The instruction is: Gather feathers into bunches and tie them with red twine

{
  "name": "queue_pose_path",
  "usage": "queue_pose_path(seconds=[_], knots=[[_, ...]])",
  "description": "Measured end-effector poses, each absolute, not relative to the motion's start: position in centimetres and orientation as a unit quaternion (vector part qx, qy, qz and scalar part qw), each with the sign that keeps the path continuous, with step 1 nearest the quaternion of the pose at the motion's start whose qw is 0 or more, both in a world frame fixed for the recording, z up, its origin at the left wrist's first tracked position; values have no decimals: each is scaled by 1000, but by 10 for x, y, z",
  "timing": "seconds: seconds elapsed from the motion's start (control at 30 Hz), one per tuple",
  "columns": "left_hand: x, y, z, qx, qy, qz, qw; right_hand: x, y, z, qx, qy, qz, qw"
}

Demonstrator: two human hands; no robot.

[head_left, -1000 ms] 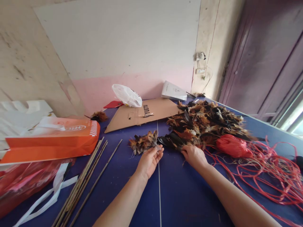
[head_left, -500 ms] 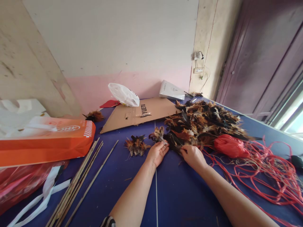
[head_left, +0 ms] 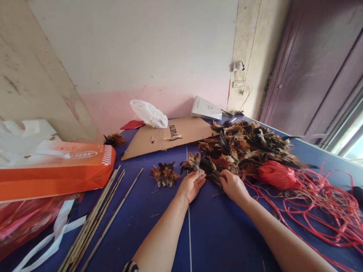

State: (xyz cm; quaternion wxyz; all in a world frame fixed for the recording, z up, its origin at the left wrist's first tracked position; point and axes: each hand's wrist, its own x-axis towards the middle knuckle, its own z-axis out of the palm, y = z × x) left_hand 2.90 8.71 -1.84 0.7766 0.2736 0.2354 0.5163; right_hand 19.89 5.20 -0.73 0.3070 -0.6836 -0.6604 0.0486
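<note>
My left hand (head_left: 192, 186), palm turned up, pinches a small bunch of brown feathers (head_left: 194, 161) by its base, with the tips fanning away from me. Close by on the right, my right hand (head_left: 233, 185) has its fingers closed at the near edge of the large feather pile (head_left: 246, 145), by some dark feathers (head_left: 209, 168). Its fingertips are partly hidden, so what they pinch is hard to make out. Left of my left hand, a small tied cluster of feathers (head_left: 165, 175) lies on the blue table (head_left: 147, 234), thin threads trailing from it.
Red plastic string (head_left: 320, 211) lies tangled at the right beside a red bundle (head_left: 279, 175). Thin sticks (head_left: 96, 215) and an orange bag (head_left: 56, 173) are at the left. Behind are a cardboard sheet (head_left: 193, 132), a white plastic bag (head_left: 149, 113) and a white box (head_left: 206, 107).
The whole view has shifted very slightly. My left hand keeps its feather bunch, and my right hand stays at the pile's edge with little visible movement.
</note>
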Motion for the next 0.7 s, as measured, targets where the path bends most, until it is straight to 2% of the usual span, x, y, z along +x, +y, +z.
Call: queue_pose_path(seconds=[0.17, 0.27, 0.5, 0.7], knots=[[30, 84, -16, 269, 221, 513, 784, 205, 60, -16, -642, -647, 132, 390], [33, 81, -14, 268, 201, 511, 792, 206, 62, -17, -628, -643, 160, 408], [40, 76, -11, 276, 172, 503, 800, 200, 55, -8, -633, -642, 183, 392], [37, 79, -16, 268, 183, 514, 794, 199, 53, -6, -632, -673, 146, 355]])
